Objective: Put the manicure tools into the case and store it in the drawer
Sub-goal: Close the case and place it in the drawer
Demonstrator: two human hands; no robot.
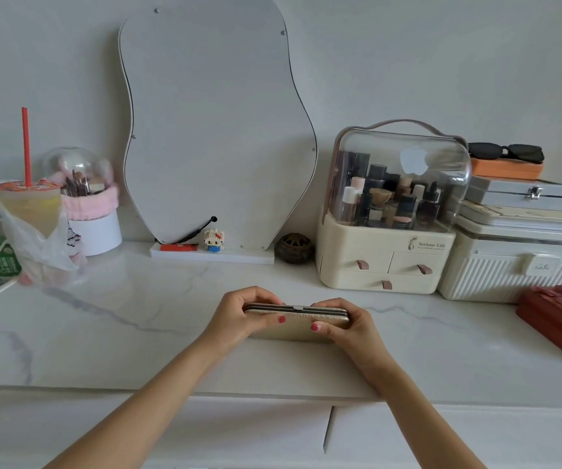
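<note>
A cream-gold manicure case (298, 323) with a metal frame and clasp stands on its long edge on the white marble tabletop (137, 333), its two halves pressed together. My left hand (242, 316) grips its left end, thumb on the near face and fingers curled over the top. My right hand (347, 324) grips the right end the same way. No loose tools show. Below the table edge are two white drawer fronts (259, 431), both flush with the front.
A wavy mirror (218, 130) leans on the wall behind. A cream cosmetics organizer (388, 262) and white boxes (516, 265) stand at the right, with a red box (560, 319) nearer. A drink cup (29, 208), bag and brush holder (86, 211) sit left.
</note>
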